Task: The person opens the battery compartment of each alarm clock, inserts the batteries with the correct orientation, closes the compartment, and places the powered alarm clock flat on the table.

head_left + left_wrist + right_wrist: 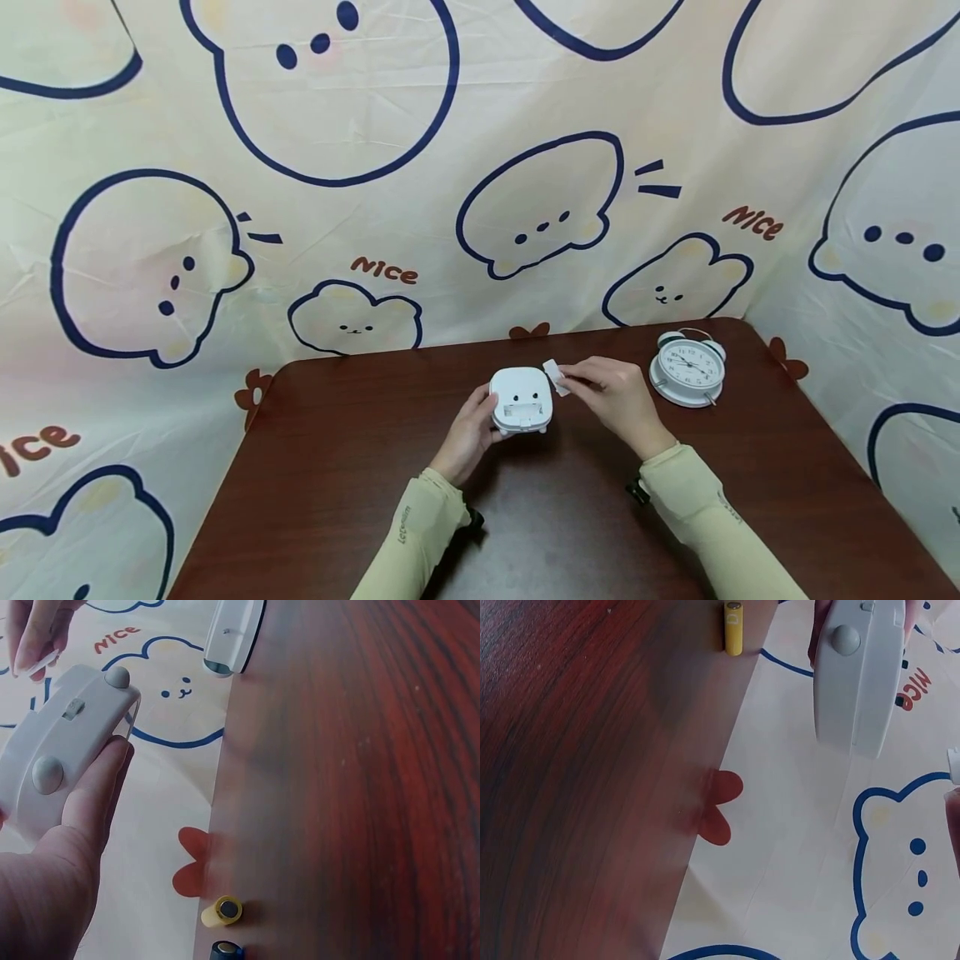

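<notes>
My left hand (pixel 467 433) grips a small white rounded-square device (pixel 520 380) by its left side, above the table. Its face toward the head camera has two dark dots and an uncovered battery compartment (pixel 522 410). Two round feet show on its underside in the left wrist view. Just to the right of the device, my right hand (pixel 618 404) pinches a small white cover (pixel 553 375) between thumb and fingers. In the left wrist view a yellow battery (pixel 216 913) and a dark blue battery (pixel 226 950) sit on the table; the device hides them from the head view.
A white twin-bell alarm clock (pixel 686 367) stands at the back right of the dark brown wooden table (pixel 360 483). Behind and beside the table hangs a pale cloth (pixel 405 225) printed with cartoon bears.
</notes>
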Available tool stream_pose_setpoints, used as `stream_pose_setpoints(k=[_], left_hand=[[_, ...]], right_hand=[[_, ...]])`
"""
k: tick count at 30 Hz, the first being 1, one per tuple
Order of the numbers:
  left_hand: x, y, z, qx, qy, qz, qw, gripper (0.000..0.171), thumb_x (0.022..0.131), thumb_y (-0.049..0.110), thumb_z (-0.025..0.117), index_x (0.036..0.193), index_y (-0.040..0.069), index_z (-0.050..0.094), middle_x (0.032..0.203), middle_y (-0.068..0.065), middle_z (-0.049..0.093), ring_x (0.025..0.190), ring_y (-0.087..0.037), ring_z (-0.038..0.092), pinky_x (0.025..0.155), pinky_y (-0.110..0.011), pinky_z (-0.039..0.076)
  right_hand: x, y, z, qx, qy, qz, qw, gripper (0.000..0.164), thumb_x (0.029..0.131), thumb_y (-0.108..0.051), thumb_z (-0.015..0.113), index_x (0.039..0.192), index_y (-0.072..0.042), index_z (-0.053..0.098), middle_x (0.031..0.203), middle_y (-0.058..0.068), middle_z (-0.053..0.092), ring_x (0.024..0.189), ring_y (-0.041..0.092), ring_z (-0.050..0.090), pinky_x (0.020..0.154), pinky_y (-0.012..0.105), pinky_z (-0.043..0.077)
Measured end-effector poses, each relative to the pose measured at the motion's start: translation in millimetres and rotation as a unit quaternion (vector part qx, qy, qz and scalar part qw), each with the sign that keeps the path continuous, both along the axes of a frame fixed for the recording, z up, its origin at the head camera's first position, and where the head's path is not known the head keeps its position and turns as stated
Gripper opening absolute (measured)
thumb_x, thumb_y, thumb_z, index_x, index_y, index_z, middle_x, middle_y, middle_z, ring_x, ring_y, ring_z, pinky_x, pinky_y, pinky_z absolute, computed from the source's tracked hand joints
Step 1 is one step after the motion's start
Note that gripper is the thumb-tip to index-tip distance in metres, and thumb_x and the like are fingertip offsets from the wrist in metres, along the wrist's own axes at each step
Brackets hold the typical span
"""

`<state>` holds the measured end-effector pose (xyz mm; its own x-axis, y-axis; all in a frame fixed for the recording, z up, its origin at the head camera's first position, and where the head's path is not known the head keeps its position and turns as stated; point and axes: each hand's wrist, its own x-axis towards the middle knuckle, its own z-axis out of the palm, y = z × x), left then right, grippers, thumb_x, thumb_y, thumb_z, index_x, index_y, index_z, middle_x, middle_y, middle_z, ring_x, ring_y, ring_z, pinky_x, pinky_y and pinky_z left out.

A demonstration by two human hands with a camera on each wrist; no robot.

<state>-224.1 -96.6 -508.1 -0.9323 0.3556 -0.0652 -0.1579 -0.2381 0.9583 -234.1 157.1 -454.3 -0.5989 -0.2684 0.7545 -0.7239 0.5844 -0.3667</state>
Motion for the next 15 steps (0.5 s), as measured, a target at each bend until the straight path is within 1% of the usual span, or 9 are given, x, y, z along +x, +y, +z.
stream_pose_setpoints(k=[4,7,12,15], left_hand=[[-0.5,-1.1,2.0,-0.002,-0.002,0.001,1.0000,0.055,0.113,0.032,0.038,0.159,0.004,0.026,0.146,-0.024,0.047,0.110,-0.012,0.064,0.092,-0.030,0.056],[-0.7,-1.8,2.2,-0.003,0.000,-0.002,1.0000,0.057,0.113,0.033,0.039,0.159,0.003,0.025,0.148,-0.024,0.045,0.110,-0.012,0.063,0.092,-0.030,0.056],[-0.1,-1.9,-0.2,-0.001,0.001,-0.003,1.0000,0.059,0.113,0.034,0.040,0.159,0.001,0.025,0.144,-0.023,0.048,0.109,-0.012,0.064,0.091,-0.030,0.057],[0.5,-1.6,-0.3,0.000,-0.003,-0.004,1.0000,0.058,0.113,0.035,0.039,0.159,0.003,0.026,0.147,-0.023,0.047,0.111,-0.012,0.064,0.093,-0.031,0.056]], right_hand=[[-3.2,1.9,-0.3,-0.008,0.002,-0.005,1.000,0.026,0.076,-0.004,0.091,0.100,-0.010,0.084,0.085,0.000,0.079,0.070,0.007,0.068,0.062,0.014,0.051],[-2.6,3.3,-1.3,-0.012,-0.007,-0.024,1.000,0.025,0.075,-0.007,0.092,0.099,-0.011,0.084,0.085,0.000,0.079,0.070,0.008,0.069,0.063,0.013,0.051],[-1.9,6.3,-3.1,-0.031,-0.039,-0.055,0.997,0.023,0.077,-0.008,0.091,0.099,-0.011,0.084,0.086,0.000,0.079,0.072,0.010,0.071,0.067,0.009,0.051],[-2.9,9.1,-3.8,-0.045,-0.063,-0.064,0.995,0.021,0.079,-0.009,0.090,0.098,-0.011,0.084,0.087,0.001,0.080,0.073,0.011,0.071,0.068,0.012,0.053]])
